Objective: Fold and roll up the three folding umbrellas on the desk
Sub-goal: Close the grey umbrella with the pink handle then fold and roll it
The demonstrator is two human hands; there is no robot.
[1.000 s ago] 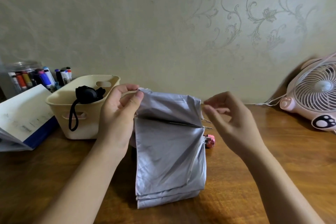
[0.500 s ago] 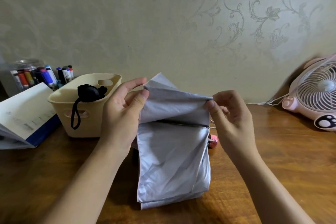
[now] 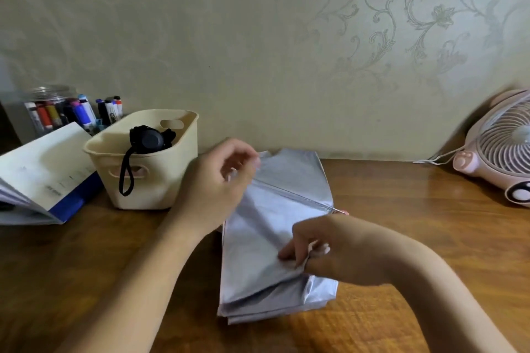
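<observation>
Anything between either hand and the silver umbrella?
Nothing visible. The left hand grips the far edge of the silver umbrella; the right hand pinches its near folds.

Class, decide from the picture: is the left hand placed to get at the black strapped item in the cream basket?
Probably yes. The left hand sits beside the basket, nothing stands between, and the black item pokes from its open top. It must first release the silver umbrella.
</observation>
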